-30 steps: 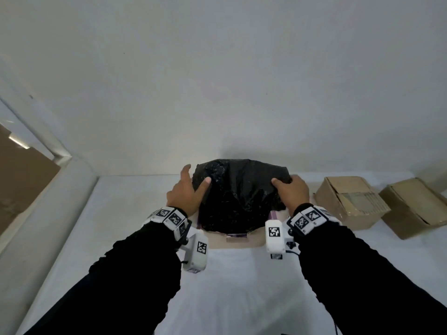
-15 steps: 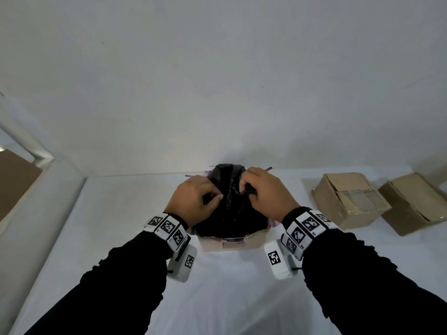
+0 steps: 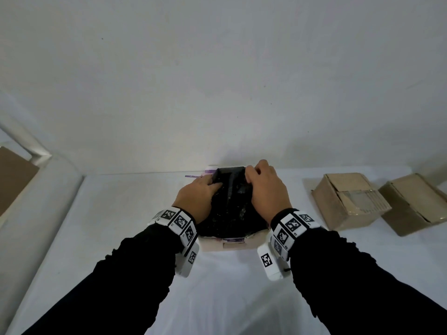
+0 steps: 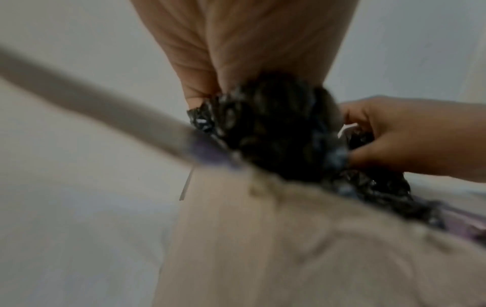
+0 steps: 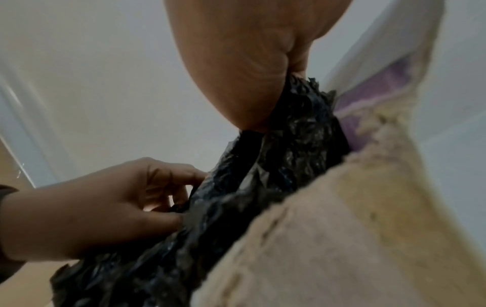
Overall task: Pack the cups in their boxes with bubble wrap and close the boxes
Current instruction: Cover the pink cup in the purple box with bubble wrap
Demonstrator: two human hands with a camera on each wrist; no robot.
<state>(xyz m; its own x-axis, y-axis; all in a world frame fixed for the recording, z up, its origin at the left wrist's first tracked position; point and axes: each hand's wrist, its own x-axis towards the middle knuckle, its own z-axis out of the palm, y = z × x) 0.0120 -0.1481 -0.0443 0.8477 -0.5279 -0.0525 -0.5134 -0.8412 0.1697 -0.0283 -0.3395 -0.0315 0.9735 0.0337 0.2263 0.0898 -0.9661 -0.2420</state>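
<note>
A sheet of black bubble wrap [image 3: 229,209] fills the open cardboard box [image 3: 232,245] at the table's middle; whether a cup lies under it is hidden. My left hand [image 3: 196,199] lies on the wrap's left side, and its fingers [image 5: 181,197] pinch a fold. My right hand [image 3: 266,189] is on the right side near the far edge, its fingers [image 4: 352,149] curled into the wrap [image 4: 276,128]. The wrap [image 5: 263,197] bulges above the box wall [image 5: 355,228]. A purple strip [image 5: 389,79] lines the inside of a flap.
Two closed brown cardboard boxes [image 3: 348,199] [image 3: 416,201] stand side by side at the right of the white table [image 3: 121,238]. A white wall rises right behind the open box. A ledge and brown panel [image 3: 14,177] are at far left.
A second ago the hands held the wrap spread wide by its two sides. They have drawn together, folded it inward and pushed it lower into the box, and now sit nearer its far edge.
</note>
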